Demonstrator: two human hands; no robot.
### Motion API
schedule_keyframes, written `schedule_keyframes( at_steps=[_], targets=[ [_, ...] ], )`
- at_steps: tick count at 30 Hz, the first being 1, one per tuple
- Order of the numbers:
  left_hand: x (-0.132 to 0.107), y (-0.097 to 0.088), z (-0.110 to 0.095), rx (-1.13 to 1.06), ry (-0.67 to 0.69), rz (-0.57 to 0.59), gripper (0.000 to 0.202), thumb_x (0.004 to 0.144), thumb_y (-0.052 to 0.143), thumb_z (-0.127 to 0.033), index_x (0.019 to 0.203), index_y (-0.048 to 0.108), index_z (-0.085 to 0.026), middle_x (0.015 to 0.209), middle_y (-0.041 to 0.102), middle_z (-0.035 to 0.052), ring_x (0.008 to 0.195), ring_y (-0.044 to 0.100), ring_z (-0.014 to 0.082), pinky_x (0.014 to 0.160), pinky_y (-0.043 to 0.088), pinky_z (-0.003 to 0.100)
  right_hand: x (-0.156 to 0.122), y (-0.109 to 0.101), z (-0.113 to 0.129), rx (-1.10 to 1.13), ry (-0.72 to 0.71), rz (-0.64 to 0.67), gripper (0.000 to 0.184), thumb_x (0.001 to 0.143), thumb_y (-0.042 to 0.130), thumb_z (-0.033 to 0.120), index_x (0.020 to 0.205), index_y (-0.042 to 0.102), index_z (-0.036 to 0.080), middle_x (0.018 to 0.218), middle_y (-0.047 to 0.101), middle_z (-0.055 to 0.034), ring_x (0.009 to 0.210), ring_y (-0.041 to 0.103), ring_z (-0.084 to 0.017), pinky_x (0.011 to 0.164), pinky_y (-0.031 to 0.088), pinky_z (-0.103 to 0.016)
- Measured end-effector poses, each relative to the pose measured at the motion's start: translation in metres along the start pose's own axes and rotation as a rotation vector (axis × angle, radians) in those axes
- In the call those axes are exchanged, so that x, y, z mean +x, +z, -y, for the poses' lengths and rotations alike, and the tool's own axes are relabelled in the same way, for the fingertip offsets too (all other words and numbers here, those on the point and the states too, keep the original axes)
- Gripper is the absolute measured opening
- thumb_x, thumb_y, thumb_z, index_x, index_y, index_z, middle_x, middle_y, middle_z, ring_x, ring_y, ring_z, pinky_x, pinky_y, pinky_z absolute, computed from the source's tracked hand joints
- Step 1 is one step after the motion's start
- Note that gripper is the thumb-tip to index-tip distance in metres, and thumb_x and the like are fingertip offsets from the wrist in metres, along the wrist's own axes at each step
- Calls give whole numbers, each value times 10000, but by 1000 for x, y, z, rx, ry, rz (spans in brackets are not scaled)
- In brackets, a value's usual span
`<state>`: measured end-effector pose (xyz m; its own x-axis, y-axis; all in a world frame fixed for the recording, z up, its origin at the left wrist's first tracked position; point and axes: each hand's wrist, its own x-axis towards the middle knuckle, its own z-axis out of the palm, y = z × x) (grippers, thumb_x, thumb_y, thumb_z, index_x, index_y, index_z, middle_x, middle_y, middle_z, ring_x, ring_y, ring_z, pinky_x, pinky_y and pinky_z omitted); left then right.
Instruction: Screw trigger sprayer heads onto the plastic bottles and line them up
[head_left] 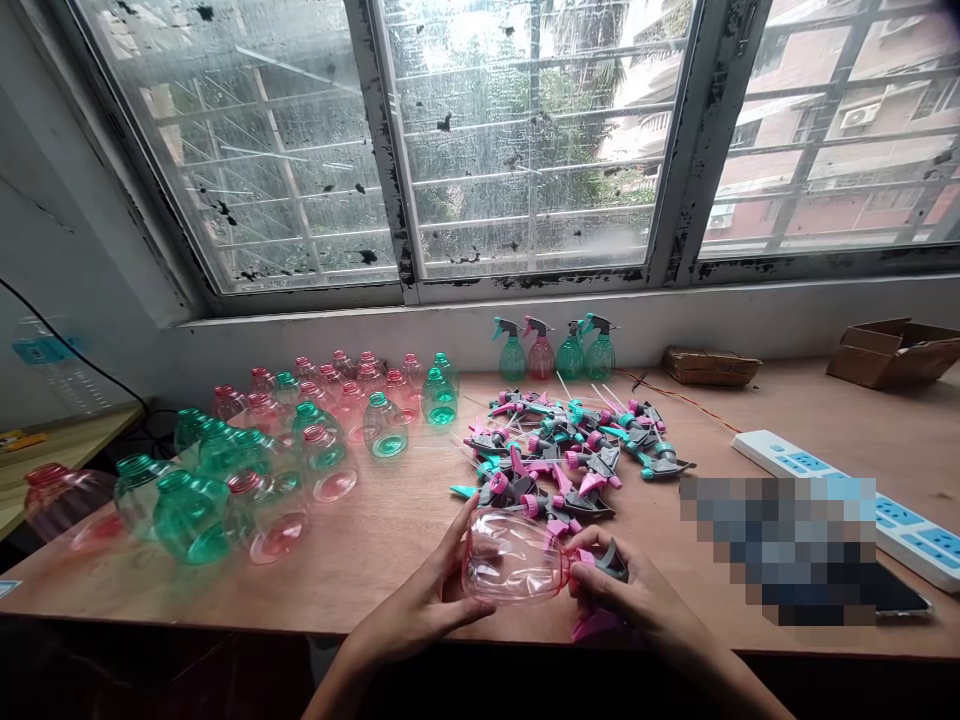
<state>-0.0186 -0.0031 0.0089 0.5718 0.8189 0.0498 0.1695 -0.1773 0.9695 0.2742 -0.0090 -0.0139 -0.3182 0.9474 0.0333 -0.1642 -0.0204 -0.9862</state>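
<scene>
A clear pink spray bottle [514, 560] lies on its side in the air over the table's front edge, its neck pointing right. My left hand [442, 580] is wrapped round its base end, thumb below and fingers behind. At the neck, my right hand [626, 580] grips a pink and grey trigger spray head [589, 562], which meets the bottle's mouth. Whether its collar is threaded on, I cannot tell. Just behind the bottle spreads a pile of loose trigger spray heads [562, 450] in pink, teal and grey, some with white dip tubes sticking out.
Several open pink and green bottles [191, 515] stand on the left of the wooden table [360, 590]. Bottles with spray heads [570, 352] stand by the wall. To the right are a white power strip [847, 500], a blurred-out dark device [896, 590] and cardboard boxes [892, 355].
</scene>
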Motion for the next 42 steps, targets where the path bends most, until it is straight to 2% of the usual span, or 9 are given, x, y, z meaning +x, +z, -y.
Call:
schedule_keyframes(
  at_steps=[3,7,13,19,24,32,37,40,42],
  targets=[
    [-1,-1,-1,-37,-6,46,1113,890,770,-244,1606,-72,-379,1706,261,79,1563,234,332,1284,177,526,0,-1,-2,-3,0,-2,341,852,784,475,977,643,190,742,730,2,637,664,-168,629,502,-288],
    [-1,-2,-4,-49,-26,48,1127,858,804,-259,1613,-25,-380,1723,197,64,1582,153,336,1290,158,520,0,-3,-3,-19,7,4,356,842,796,471,987,640,187,724,719,12,636,666,-169,621,487,-281],
    [0,1,-8,-59,-42,65,1071,870,785,-262,1624,30,-357,1703,256,91,1551,269,329,1280,190,546,0,-2,-2,-29,5,-19,367,834,803,478,977,646,179,708,706,16,628,656,-165,616,470,-281],
    [-1,0,-4,-3,-2,52,1022,871,776,-242,1623,92,-345,1681,301,92,1549,276,325,1277,214,531,0,-1,-2,-23,-2,-15,353,846,787,487,962,649,184,713,713,14,629,669,-168,612,480,-281],
    [-1,2,-6,29,36,38,1066,900,739,-243,1621,-37,-358,1703,237,111,1497,385,329,1246,296,520,1,-2,-3,-13,6,-1,359,855,780,491,990,650,184,713,719,13,632,671,-165,621,491,-283],
    [0,6,-5,-7,6,-18,1042,911,727,-258,1626,-28,-328,1717,196,133,1547,283,341,1253,255,544,1,-2,-6,12,-5,9,351,858,782,482,996,649,187,724,720,16,626,668,-153,621,494,-276],
    [3,6,-8,-68,6,0,899,920,723,-288,1616,156,-326,1679,310,118,1523,340,319,1250,278,506,1,-3,-5,24,1,2,354,844,798,477,982,641,192,720,726,18,624,669,-151,612,498,-269],
    [4,6,-10,-67,64,-19,878,945,698,-305,1613,131,-364,1655,353,96,1502,376,285,1256,266,462,1,-2,-3,9,1,-11,359,838,802,480,975,647,187,719,720,20,621,666,-149,604,494,-263],
    [2,6,-7,-70,69,-13,866,976,659,-318,1614,77,-388,1575,467,97,1417,490,268,1220,325,461,0,-1,-1,8,7,-20,366,831,808,482,969,647,184,711,722,19,619,668,-149,601,495,-260]
  ],
)
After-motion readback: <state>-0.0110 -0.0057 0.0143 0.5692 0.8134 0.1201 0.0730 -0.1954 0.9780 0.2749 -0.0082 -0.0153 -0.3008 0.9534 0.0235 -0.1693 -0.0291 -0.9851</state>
